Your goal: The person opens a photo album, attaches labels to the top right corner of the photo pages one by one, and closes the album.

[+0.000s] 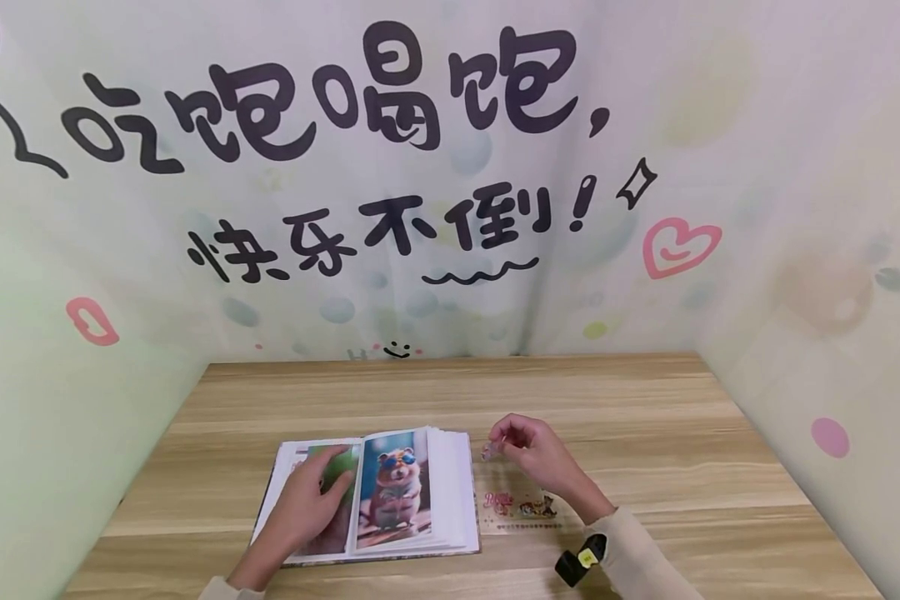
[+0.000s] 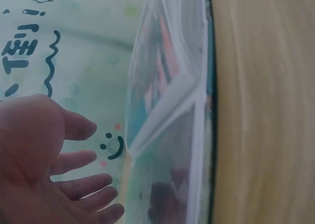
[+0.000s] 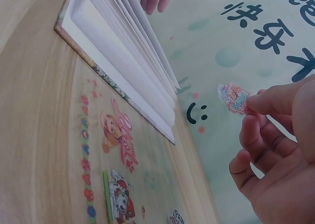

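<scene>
A photo album lies spread on the table. Its right page carries a picture of a hamster in sunglasses, and the left page has a green and dark picture. My left hand is over that left page, fingers extended and partly covering the picture. In the right wrist view, my right hand pinches a small colourful sticker between thumb and forefinger, raised beside the album. Below this hand lies a clear sticker sheet printed with cartoon dogs and pink lettering, partly covered by the right forearm in the head view.
The wood-grain table extends around the album and sheet. Behind it hangs a pale curtain with large black lettering, and similar pale walls stand at both sides. A black device with a yellow label sits on the right wrist.
</scene>
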`<state>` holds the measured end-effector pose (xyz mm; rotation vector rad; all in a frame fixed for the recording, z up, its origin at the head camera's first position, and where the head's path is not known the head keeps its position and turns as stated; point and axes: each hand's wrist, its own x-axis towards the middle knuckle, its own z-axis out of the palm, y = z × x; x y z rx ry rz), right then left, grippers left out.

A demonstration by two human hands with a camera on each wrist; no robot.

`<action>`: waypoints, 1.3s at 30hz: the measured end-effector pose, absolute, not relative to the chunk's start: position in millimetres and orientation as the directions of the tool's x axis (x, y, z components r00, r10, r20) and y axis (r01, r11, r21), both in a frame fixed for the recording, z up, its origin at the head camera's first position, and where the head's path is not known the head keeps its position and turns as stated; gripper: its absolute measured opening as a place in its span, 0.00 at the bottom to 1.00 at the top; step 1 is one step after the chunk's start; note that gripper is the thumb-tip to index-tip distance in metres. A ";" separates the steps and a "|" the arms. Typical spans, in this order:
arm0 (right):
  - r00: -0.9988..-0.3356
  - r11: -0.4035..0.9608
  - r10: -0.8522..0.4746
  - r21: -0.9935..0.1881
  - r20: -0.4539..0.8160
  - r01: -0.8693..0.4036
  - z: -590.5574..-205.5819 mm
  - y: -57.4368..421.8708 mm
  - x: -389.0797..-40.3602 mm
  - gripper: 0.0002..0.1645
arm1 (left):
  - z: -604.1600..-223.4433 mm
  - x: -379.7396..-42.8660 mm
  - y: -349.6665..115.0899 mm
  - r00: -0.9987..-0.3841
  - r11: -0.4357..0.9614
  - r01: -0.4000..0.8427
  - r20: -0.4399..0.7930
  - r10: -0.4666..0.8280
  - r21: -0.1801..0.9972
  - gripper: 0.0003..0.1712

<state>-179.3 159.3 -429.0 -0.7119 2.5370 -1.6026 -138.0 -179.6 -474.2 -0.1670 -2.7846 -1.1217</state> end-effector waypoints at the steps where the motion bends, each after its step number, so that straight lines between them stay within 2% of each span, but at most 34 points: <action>1: -0.893 0.355 -0.408 -0.867 0.192 -0.349 -429.8 159.1 -179.6 0.08 | -475.3 -137.7 -180.8 -0.982 0.723 0.166 0.180 0.058 0.671 0.22; 7: -0.907 0.377 -0.384 -0.867 0.172 -0.325 -449.8 159.2 -189.4 0.09 | -479.7 -133.9 -188.8 -0.954 0.769 0.264 0.275 0.119 0.583 0.23; 10: -0.907 0.373 -0.385 -0.871 0.169 -0.321 -459.5 159.9 -194.5 0.09 | -480.7 -130.6 -193.4 -0.951 0.795 0.280 0.267 0.154 0.538 0.26; 17: -0.899 0.311 -0.403 -0.898 0.174 -0.313 -464.7 158.5 -198.5 0.09 | -487.5 -125.1 -202.8 -0.975 0.872 0.223 0.097 0.200 0.435 0.39; 22: -0.887 0.316 -0.415 -0.883 0.202 -0.349 -465.7 154.7 -201.3 0.09 | -491.2 -122.4 -204.4 -0.978 0.889 0.146 -0.071 0.196 0.434 0.48; 25: -0.881 0.318 -0.426 -0.877 0.207 -0.360 -466.1 152.2 -202.6 0.09 | -493.3 -121.1 -204.4 -0.973 0.896 0.121 -0.129 0.192 0.426 0.49; 39: -0.875 0.324 -0.453 -0.882 0.174 -0.343 -459.9 133.4 -206.8 0.07 | -515.3 -120.6 -211.1 -0.976 0.859 0.175 -0.032 0.217 0.481 0.49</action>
